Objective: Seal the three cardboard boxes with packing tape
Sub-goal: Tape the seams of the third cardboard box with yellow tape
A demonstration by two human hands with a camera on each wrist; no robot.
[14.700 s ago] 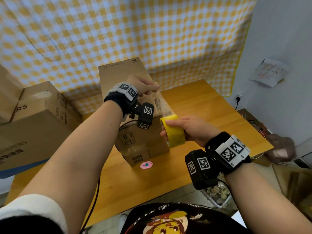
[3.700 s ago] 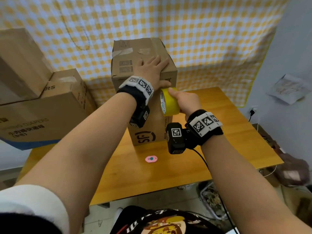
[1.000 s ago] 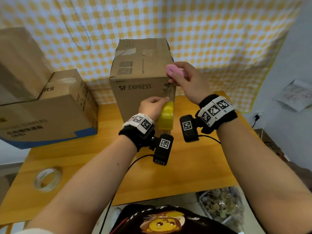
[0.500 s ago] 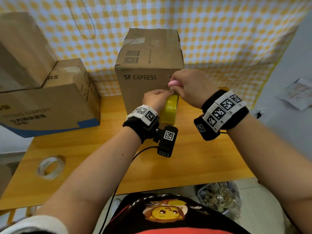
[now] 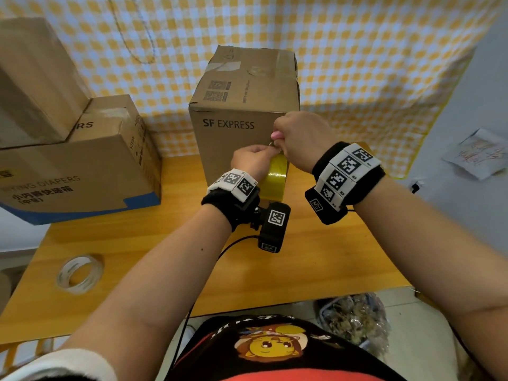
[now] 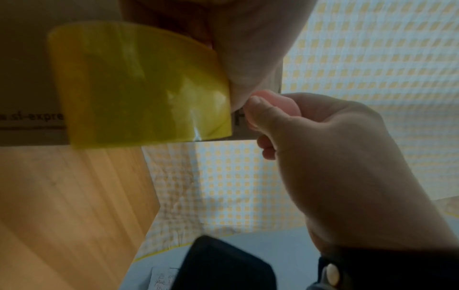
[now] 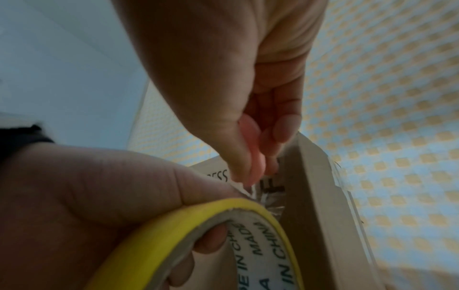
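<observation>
A tall SF EXPRESS cardboard box stands upright at the back of the wooden table. My left hand grips the yellow tape roll against the box's front right edge, fingers through its core. My right hand pinches a small pink cutter just above the roll, its tip at the clear tape strip stretched onto the box. From the left wrist view the roll and the pink cutter sit side by side.
Two more cardboard boxes are stacked at the left: a blue-banded one with a plain one on it. A clear tape roll lies near the table's front left. A checked cloth hangs behind; a bag of clutter is on the floor.
My right hand brought the pink cutter down from the box's top corner to the tape just above the roll. My left hand keeps the roll against the box front.
</observation>
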